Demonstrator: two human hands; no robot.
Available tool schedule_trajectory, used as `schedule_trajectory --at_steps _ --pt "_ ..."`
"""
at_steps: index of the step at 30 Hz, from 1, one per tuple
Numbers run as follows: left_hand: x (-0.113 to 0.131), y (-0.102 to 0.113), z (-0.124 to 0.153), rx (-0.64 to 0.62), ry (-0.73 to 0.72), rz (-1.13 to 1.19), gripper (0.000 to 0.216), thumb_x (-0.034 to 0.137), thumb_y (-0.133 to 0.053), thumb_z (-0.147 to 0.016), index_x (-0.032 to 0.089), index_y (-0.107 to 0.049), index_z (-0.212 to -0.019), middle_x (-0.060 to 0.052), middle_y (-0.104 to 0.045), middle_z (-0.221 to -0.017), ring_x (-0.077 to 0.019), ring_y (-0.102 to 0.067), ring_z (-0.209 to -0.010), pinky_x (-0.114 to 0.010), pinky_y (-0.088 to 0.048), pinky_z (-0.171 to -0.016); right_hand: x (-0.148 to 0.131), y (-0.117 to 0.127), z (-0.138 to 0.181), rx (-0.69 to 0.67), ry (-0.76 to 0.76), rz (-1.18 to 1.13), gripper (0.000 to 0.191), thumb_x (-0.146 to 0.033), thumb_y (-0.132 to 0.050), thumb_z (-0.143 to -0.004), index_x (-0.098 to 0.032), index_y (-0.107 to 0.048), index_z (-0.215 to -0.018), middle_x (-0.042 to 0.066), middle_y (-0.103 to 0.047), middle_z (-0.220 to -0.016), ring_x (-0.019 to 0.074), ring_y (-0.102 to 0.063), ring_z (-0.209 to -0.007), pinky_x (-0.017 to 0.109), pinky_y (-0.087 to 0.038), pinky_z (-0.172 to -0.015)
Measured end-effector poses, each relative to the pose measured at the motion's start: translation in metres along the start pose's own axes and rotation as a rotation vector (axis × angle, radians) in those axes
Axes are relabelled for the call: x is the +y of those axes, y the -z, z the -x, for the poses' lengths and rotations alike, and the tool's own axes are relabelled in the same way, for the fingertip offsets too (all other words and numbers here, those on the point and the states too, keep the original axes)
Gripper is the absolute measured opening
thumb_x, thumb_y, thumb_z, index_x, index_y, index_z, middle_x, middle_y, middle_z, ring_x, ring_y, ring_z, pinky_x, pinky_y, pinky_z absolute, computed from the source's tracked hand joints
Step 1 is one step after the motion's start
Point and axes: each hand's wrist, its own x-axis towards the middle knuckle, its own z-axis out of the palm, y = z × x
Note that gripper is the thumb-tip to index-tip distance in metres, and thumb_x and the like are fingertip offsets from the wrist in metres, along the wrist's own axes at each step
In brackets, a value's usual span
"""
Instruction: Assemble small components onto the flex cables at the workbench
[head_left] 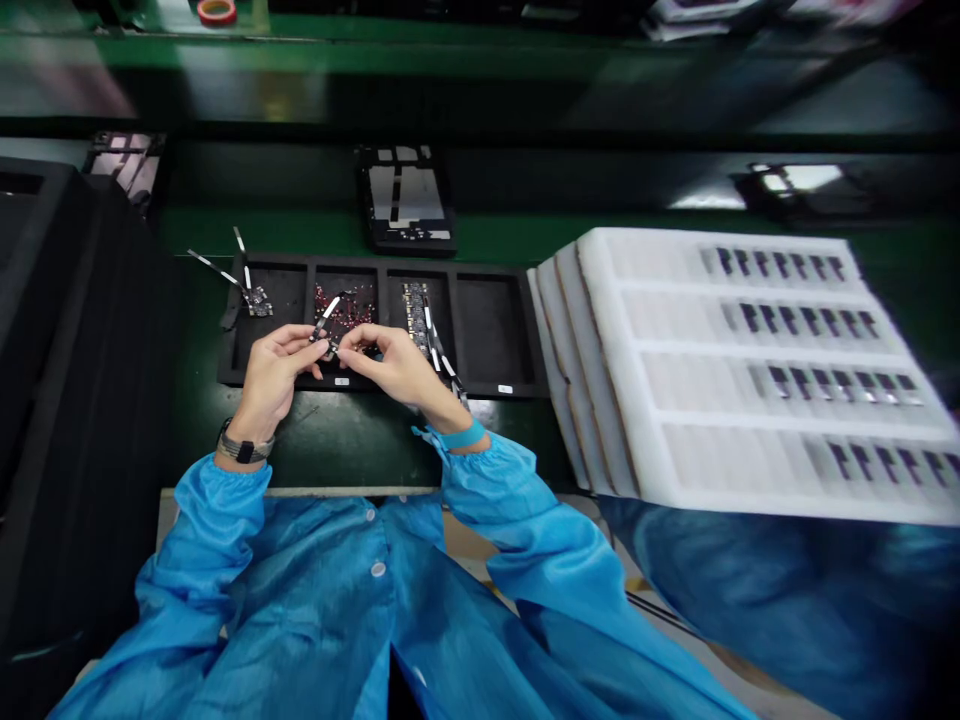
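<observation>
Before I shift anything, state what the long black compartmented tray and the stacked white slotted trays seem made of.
Black compartmented tray: probably dense foam, matte; its thick walls show little gloss. White slotted trays: likely foam too, dull, with thick, soft-looking borders, though blur leaves plastic possible.

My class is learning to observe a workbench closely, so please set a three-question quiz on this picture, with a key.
1. True or false: the white trays stand right of the black tray.
2. Which black-tray compartment from the left holds red items: (a) first, (b) second, (c) fourth?
3. Fill in: the left hand holds a pale strip; the right hand wears a ____ wristband.

Key: 1 true; 2 b; 3 turquoise.
</observation>
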Motion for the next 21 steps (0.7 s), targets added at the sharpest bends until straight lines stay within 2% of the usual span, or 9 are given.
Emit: schedule_trajectory --at_steps 13,21 --pt "0.0006 -0.0009 0.0004 -0.033 0.006 0.010 0.040 0.025 -0.099 -0.053 0.014 -0.075 -0.083 -0.004 -0.077 -0.079 -0.0123 -0.067 -0.059 -0.023 -0.053 -0.051 0.0009 -0.0001 0.0012 0.016 0.003 -0.011 0.025 -0.042 -0.071 -0.095 -0.018 -0.071 -0.089 0.004 -0.076 -0.086 0.0193 -0.067 -0.083 0.033 -0.053 -0.083" --pt "-0.0021 -0.0034 0.0026 -0.018 -0.092 -0.097 0.035 0.026 -0.096 -0.059 0.014 -0.075 -0.085 -0.002 -0.075 -0.072 -0.0123 -0.066 -0.056 -0.024 -0.054 -0.053 0.0035 0.0007 0.0025 0.013 -0.017 -0.046 0.027 -0.044 -0.073 -0.094 -0.018 -0.072 -0.089 0.004 -0.076 -0.086 0.0191 -0.068 -0.083 0.034 -0.054 -0.086"
